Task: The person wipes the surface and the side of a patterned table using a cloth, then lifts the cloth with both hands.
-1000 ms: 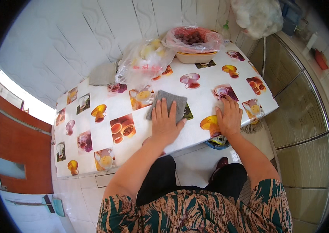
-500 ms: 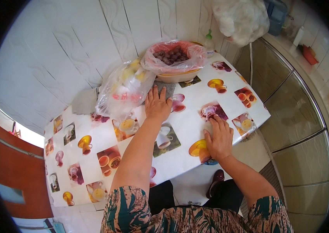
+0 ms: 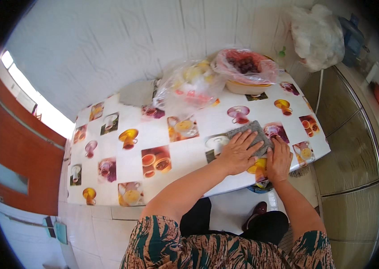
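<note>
A small table (image 3: 122, 134) wears a white oilcloth printed with cups. My left hand (image 3: 237, 152) lies flat, fingers spread, on a grey cloth (image 3: 252, 133) near the table's front right part. My right hand (image 3: 279, 159) rests palm down just right of it, beside the cloth's right end, at the table's front edge. Neither hand curls around anything.
At the table's back stand a clear plastic bag of yellow fruit (image 3: 189, 85) and a bowl of dark fruit under pink plastic (image 3: 245, 67). A second grey cloth (image 3: 136, 93) lies at the back. A white bag (image 3: 317, 36) hangs right; a glass cabinet (image 3: 355, 152) flanks the table.
My left hand drew the grey cloth from near the fruit bag back toward the front right of the table. My right hand stayed near the front edge.
</note>
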Action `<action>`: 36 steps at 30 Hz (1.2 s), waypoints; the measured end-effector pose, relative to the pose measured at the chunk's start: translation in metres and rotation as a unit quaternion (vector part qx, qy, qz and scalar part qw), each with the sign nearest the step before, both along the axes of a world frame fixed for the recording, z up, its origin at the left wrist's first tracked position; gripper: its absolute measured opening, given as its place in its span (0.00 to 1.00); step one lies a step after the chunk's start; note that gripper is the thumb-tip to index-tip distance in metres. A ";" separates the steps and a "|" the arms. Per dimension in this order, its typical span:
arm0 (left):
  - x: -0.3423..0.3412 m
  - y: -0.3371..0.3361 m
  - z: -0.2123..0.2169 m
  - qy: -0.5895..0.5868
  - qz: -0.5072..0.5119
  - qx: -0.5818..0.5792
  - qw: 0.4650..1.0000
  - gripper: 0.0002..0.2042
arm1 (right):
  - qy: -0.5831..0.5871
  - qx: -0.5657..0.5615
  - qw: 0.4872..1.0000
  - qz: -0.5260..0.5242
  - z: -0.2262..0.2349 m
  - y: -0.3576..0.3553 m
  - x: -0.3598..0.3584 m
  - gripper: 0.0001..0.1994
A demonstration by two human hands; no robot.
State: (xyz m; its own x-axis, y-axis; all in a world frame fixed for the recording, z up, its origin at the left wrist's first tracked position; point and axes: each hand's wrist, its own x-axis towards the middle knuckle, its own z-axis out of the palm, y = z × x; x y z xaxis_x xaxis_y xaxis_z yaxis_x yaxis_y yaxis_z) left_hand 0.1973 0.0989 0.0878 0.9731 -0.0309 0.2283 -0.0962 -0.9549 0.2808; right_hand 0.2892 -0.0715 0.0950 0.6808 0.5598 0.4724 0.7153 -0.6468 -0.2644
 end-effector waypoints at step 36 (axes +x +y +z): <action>-0.095 0.263 -0.004 0.044 0.451 0.014 0.891 0.31 | 0.003 -0.044 0.998 0.035 0.008 0.006 -0.003 0.21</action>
